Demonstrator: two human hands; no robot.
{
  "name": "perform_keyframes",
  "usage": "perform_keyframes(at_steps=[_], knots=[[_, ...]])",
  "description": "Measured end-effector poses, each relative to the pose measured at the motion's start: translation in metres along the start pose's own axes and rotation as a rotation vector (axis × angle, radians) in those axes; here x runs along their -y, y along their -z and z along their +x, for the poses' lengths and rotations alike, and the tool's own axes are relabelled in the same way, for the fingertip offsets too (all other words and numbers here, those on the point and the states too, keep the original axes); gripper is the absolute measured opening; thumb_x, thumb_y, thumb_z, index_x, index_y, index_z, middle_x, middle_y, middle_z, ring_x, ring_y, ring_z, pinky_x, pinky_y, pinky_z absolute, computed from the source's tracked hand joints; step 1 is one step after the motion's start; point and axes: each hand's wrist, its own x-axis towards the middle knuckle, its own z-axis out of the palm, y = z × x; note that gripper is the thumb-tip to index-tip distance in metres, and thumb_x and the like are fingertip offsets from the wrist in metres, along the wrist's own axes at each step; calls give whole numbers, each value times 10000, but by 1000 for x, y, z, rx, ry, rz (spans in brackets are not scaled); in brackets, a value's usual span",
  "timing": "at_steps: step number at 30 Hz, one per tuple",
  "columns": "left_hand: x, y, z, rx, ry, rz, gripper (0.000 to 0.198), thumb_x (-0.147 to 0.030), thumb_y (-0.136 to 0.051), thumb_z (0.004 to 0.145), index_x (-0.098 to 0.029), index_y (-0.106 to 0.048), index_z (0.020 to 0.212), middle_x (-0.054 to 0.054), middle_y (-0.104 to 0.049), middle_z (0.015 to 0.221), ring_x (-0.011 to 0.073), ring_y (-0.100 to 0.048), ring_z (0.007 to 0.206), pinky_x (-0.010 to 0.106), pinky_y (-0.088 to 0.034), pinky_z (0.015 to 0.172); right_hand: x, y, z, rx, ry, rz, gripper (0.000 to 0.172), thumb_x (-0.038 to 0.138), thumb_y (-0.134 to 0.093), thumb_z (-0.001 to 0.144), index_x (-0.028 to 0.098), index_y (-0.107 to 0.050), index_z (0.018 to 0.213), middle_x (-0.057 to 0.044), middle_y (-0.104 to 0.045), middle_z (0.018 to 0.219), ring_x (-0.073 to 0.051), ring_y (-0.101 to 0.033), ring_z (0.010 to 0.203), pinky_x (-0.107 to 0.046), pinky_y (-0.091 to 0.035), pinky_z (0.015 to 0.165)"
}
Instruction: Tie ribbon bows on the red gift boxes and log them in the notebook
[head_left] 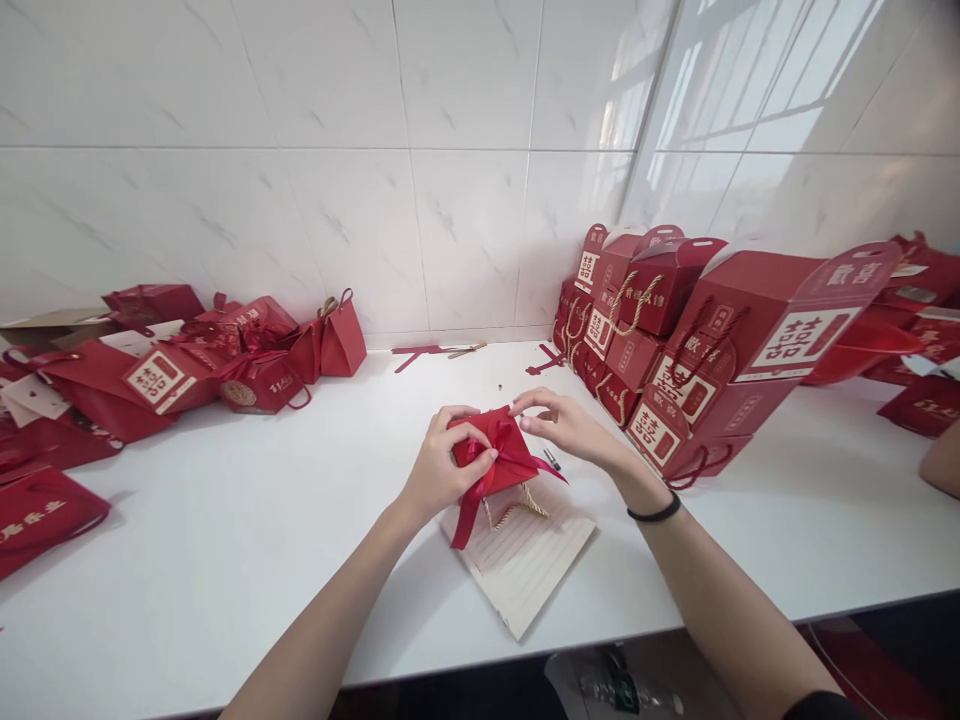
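Note:
A small red gift box (515,437) stands near the middle of the table, with a dark pink ribbon (470,512) across its top and a twisted gold cord (517,513) hanging at its front. My left hand (448,462) grips the box from the left, its thumb and finger on the ribbon near the knot. Just off the box's upper right corner is my right hand (562,428), thumb and index finger apart with nothing visible between them. Beneath the box lies a lined paper notepad (525,580). A pen (552,460), partly hidden, is beside the box.
Red gift boxes (750,320) with white labels are stacked on the right. More red boxes and bags (262,385) crowd the left side. Ribbon scraps (416,353) lie by the tiled wall (465,240). Someone else's arm (941,462) shows at the right edge.

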Motion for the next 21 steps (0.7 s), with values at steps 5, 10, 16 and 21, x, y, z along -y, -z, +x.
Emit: perform_keyframes(at_steps=[5,10,16,21], knots=[[0,0,-2,24,-44,-19,68,-258,-612,721,-199,-601,753,74,-490,1118,235,-499,1096,394,-412,958,4,-31,-3,-38,27,142,292,482,-642,737,195,-596,715,-93,-508,1211,-237,-461,1150,-385,-368,930],[11,7,-2,75,-122,-173,257,-184,-538,720,-205,-514,975,98,-483,1189,248,-480,1126,415,-413,939,0,-37,-2,-88,-17,237,313,463,-615,750,182,-535,636,-104,-580,1123,-230,-541,1039,-368,-393,892],[17,23,4,125,-53,-365,99,-179,-518,724,-194,-543,819,124,-475,1214,282,-389,1240,378,-451,875,0,-39,0,-119,-79,292,330,471,-628,734,181,-513,628,-97,-589,1156,-240,-544,1056,-352,-383,886],[14,26,5,132,-19,-309,55,-185,-550,739,-194,-586,780,122,-490,1229,277,-456,1187,398,-443,895,-1,-39,-1,-106,-97,323,325,468,-636,732,179,-521,636,-95,-576,1183,-235,-547,1060,-336,-387,878]])
